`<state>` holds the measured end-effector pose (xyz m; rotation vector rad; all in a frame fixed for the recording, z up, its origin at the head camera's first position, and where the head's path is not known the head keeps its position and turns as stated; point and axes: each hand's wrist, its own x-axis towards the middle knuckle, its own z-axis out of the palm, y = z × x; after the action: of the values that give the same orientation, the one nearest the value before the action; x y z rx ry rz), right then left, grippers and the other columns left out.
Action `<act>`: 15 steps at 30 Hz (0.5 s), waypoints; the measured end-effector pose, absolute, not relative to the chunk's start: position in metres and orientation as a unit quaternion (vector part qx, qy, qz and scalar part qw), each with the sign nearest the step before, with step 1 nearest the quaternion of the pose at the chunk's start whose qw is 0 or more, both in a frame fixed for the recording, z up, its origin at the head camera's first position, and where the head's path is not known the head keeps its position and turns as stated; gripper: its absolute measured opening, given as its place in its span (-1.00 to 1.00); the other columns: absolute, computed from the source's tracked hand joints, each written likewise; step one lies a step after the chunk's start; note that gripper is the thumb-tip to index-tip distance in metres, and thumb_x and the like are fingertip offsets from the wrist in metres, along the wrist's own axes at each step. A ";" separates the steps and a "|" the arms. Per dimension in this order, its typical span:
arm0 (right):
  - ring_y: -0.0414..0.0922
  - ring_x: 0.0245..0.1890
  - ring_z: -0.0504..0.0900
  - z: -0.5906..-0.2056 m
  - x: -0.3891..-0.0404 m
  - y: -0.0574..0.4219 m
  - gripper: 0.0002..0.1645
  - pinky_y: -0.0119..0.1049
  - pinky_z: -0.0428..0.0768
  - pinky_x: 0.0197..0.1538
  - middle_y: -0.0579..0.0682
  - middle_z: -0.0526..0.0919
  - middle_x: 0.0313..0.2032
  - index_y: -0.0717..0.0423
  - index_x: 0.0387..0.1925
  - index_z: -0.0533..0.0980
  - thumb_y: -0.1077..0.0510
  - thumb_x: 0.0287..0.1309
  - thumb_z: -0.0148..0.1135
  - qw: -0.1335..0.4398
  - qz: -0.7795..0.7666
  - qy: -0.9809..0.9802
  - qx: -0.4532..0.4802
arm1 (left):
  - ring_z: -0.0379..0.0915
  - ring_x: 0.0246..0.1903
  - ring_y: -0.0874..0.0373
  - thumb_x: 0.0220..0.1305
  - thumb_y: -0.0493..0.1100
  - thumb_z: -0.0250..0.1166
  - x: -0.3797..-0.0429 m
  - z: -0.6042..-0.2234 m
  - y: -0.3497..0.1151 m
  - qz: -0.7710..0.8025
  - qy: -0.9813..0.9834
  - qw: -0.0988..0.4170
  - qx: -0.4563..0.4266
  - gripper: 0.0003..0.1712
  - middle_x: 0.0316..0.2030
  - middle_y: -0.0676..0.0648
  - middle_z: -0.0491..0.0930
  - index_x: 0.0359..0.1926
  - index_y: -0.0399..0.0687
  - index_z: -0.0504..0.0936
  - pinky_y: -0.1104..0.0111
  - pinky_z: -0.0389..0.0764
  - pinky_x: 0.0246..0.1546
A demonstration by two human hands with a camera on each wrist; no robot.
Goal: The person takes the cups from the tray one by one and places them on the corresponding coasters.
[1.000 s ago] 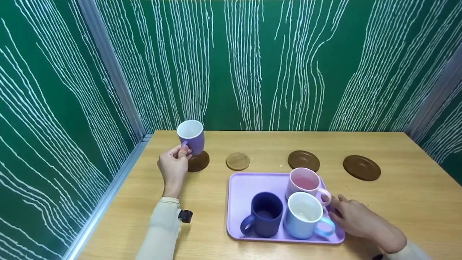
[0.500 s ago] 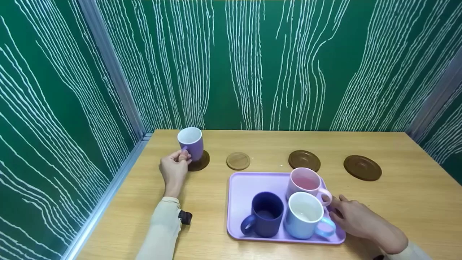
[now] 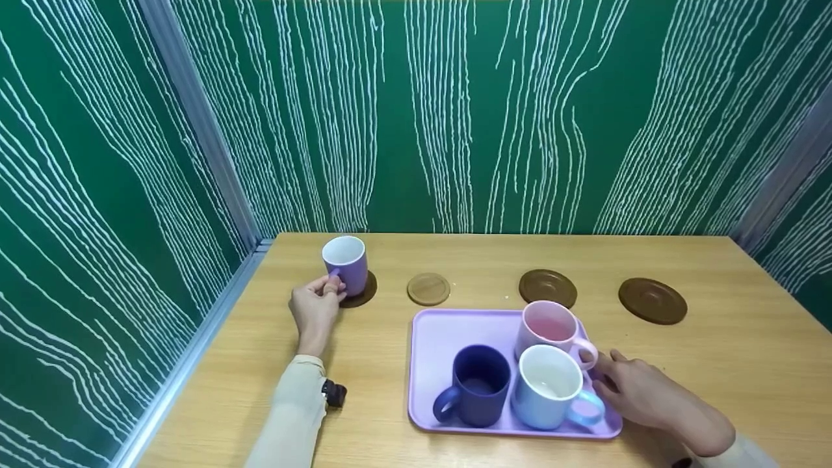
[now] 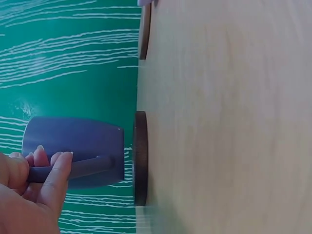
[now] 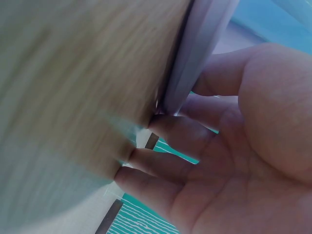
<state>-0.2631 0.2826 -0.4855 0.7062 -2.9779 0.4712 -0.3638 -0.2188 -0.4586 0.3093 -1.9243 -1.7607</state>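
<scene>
My left hand pinches the handle of a purple mug with a white inside. In the left wrist view, a narrow gap shows between the mug's base and the dark brown coaster. My right hand is at the right edge of a lilac tray. Its thumb lies over the rim, and other fingertips touch the table in the right wrist view. On the tray stand a pink mug, a pale blue mug with a white inside and a dark navy mug.
Along the back of the table lie a small light wooden coaster and two dark brown coasters, one behind the pink mug and one farther right. Green walls with white lines border the back and sides.
My left hand has lowered the purple mug toward the dark coaster beneath it. The right hand and the tray have stayed in place.
</scene>
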 end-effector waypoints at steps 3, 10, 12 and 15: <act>0.30 -0.21 0.71 -0.485 -0.264 0.283 -0.89 0.30 0.66 -0.13 0.34 0.70 -0.14 0.06 -0.19 0.59 0.14 0.28 0.33 0.022 0.154 -0.961 0.230 | 0.78 -0.23 -0.11 0.40 -0.38 0.29 -0.365 -0.461 -0.219 -0.654 -0.704 0.250 0.120 -0.81 -0.29 -0.32 0.77 -0.09 -0.43 0.77 0.40 0.74 -0.22; -0.02 -0.40 0.58 -0.486 -0.263 0.282 -0.90 0.03 0.64 -0.34 0.05 0.53 -0.32 0.03 -0.23 0.57 0.16 0.26 0.35 0.038 0.154 -0.959 0.233 | 0.79 -0.25 -0.06 0.41 -0.38 0.28 -0.369 -0.465 -0.222 -0.667 -0.693 0.245 0.120 -0.79 -0.27 -0.33 0.76 -0.05 -0.48 0.74 0.39 0.74 -0.21; 0.06 -0.36 0.64 -0.486 -0.263 0.282 -0.90 0.06 0.65 -0.33 0.07 0.58 -0.34 0.03 -0.26 0.55 0.19 0.25 0.36 0.048 0.157 -0.957 0.240 | 0.78 -0.26 -0.01 0.41 -0.39 0.27 -0.371 -0.466 -0.222 -0.669 -0.692 0.242 0.122 -0.78 -0.27 -0.32 0.76 -0.04 -0.48 0.73 0.40 0.74 -0.21; 0.19 -0.27 0.70 -0.486 -0.263 0.282 -0.89 0.14 0.68 -0.26 0.13 0.66 -0.32 0.03 -0.26 0.54 0.20 0.25 0.36 0.050 0.159 -0.955 0.246 | 0.78 -0.27 0.04 0.42 -0.39 0.27 -0.372 -0.466 -0.222 -0.667 -0.695 0.235 0.131 -0.78 -0.26 -0.31 0.77 -0.03 -0.46 0.74 0.41 0.74 -0.21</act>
<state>-0.2628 0.2816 -0.4861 0.7481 -2.9073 0.4850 -0.3723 -0.2224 -0.4659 0.3583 -1.9068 -1.8300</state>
